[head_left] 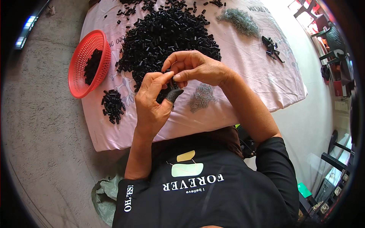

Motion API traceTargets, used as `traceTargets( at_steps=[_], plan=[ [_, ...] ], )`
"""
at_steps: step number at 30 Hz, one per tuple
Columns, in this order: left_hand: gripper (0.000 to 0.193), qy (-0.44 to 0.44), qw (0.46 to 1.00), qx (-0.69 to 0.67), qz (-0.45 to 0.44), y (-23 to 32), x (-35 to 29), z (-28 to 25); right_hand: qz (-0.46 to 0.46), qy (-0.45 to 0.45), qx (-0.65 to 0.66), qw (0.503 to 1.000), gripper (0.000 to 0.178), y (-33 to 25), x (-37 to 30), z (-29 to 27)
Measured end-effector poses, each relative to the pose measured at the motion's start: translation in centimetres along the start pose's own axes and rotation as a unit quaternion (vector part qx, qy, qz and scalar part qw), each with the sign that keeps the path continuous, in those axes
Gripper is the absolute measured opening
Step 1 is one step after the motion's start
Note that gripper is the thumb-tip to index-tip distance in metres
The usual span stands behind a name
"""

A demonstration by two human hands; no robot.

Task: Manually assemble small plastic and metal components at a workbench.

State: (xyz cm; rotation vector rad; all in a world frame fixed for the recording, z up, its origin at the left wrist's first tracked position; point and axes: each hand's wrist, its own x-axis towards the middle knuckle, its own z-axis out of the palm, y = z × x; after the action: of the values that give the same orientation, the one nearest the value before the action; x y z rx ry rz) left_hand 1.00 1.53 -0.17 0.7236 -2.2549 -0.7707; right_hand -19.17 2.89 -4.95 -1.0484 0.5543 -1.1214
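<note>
Over the near part of the table, my left hand (pixel 151 99) and my right hand (pixel 199 69) meet with fingertips pinched together. A black sleeve covers the tip of my left thumb (pixel 174 95). Between the fingers is a small black tube piece (pixel 172 81), partly hidden by them. My right thumb and index finger close at its upper end; whether they pinch a tiny metal part there is too small to see. Just beyond the hands spreads a large heap of small black tubes (pixel 167 36). A loose patch of thin silvery metal bits (pixel 202 97) lies beside my right wrist.
A red perforated basket (pixel 103 72) with black pieces inside leans at the table's left edge. Nearer sits a small pile of black tubes (pixel 113 106). At the far right are more silvery metal bits (pixel 239 22) and a few black pieces (pixel 272 49). A pink cloth (pixel 262 83) covers the table.
</note>
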Motion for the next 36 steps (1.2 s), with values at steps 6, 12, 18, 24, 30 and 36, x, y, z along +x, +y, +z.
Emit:
traceTargets(
  at_steps=[6, 12, 18, 24, 30, 36],
  plan=[
    [0.045, 0.007, 1.000, -0.003, 0.018, 0.0, -0.2, 0.3, 0.009, -0.003, 0.006, 1.000, 0.029, 0.0, -0.1, 0.1],
    [0.042, 0.009, 0.999, 0.021, 0.028, 0.2, -0.4, 0.5, 0.019, -0.004, 0.017, 1.000, 0.030, -0.2, -0.2, 0.1],
    [0.040, 0.023, 0.999, 0.020, 0.041, 0.1, -0.4, 0.7, 0.010, -0.012, 0.016, 1.000, 0.029, -0.3, -0.2, 0.0],
    [0.034, 0.038, 0.999, 0.014, 0.030, 0.1, -0.8, 0.9, 0.017, -0.021, -0.002, 1.000, 0.029, -0.6, -0.3, 0.2],
    [0.033, 0.074, 0.996, 0.022, 0.033, -0.5, 0.1, 0.1, 0.033, 0.026, -0.010, 0.999, 0.029, -0.2, -0.2, 0.3],
    [0.029, 0.259, 0.936, 0.238, 0.022, -6.6, 2.4, -7.2, -0.014, 0.164, -0.067, 0.984, 0.018, -1.7, -0.6, -0.2]
  ],
)
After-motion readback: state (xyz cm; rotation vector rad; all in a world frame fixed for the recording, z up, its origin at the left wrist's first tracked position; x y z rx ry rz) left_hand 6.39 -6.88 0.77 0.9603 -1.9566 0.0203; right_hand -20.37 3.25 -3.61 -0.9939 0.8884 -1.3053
